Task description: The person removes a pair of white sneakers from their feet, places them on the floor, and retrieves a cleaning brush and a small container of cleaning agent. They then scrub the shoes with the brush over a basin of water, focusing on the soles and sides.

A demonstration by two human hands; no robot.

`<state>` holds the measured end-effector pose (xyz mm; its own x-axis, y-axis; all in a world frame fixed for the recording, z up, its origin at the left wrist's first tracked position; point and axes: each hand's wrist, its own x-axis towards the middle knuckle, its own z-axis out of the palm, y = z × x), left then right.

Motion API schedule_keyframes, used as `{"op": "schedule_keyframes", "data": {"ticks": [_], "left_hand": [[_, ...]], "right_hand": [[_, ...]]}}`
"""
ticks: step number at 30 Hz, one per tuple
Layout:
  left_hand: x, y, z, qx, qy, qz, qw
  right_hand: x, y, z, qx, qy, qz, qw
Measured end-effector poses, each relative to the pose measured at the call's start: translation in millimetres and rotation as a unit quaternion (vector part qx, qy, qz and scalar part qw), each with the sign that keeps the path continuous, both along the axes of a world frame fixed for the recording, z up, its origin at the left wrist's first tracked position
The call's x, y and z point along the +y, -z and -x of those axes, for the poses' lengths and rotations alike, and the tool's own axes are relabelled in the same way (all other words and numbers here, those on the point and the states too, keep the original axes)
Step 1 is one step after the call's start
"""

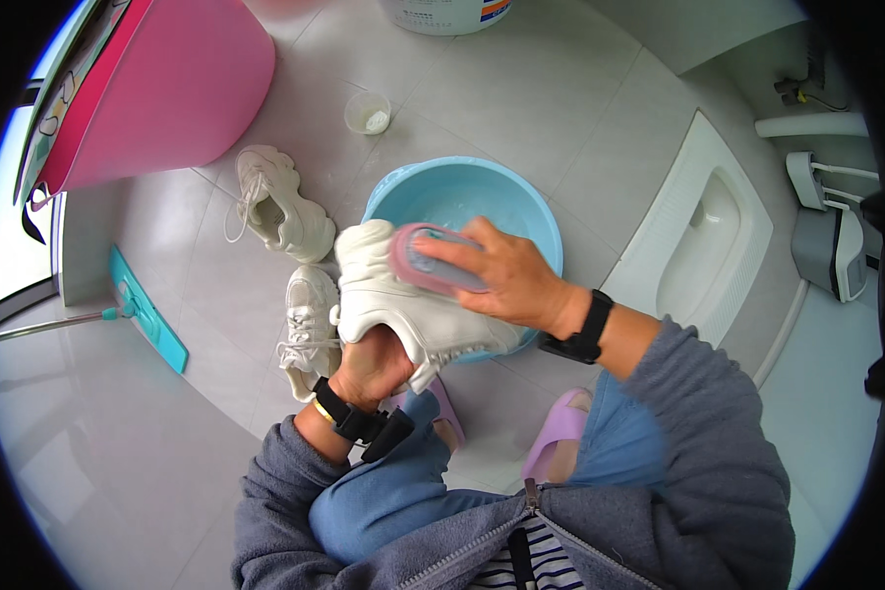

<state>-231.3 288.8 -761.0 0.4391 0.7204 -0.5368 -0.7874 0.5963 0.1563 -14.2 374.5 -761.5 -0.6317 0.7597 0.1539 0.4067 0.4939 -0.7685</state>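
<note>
White plastic shows at the top edge, where a bucket (433,14) bears dark printing and a blue-and-orange label (496,9), partly cut off by the frame. Below it, a small translucent cup (358,102) stands on the grey tiled floor (580,93) with a little white substance at its bottom. Nearer the person, a light-blue basin (552,221) holds what looks like shallow, clear water. A large pink tub (197,84) stands at the upper left, a patterned item lying along its rim; its contents are hidden.

Held in front of the basin, and overlapping its near left rim in view, is a chunky white shoe (393,303). The left hand (379,366) reaches into its opening from below; its fingers are hidden inside, so I cannot tell how tightly they grip. The right hand (521,277) has its fingers (452,254) wrapped around a pink-and-grey brush (404,258), slightly blurred, against the shoe's upper side. Two more pale shoes sit to the left on the floor: an upright one (310,234) with loose laces, and another (310,295) just beside the held shoe.
</note>
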Motion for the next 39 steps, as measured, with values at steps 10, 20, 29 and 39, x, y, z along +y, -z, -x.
{"op": "schedule_keyframes", "data": {"ticks": [10,20,29,39], "left_hand": [[-11,0,20,-0.065,-0.002,0.037,0.997],[-2,1,9,0.001,-0.027,-0.013,1.000],[8,0,9,0.055,-0.019,-0.034,0.998],[11,-10,25,0.090,-0.097,-0.070,0.989]], "right_hand": [[10,103,-20,-0.297,0.098,0.070,0.947],[-7,8,-11,-0.019,0.080,0.127,0.989],[-18,10,-8,0.005,0.083,0.022,0.996],[-26,27,-23,0.021,0.186,0.114,0.976]]}}
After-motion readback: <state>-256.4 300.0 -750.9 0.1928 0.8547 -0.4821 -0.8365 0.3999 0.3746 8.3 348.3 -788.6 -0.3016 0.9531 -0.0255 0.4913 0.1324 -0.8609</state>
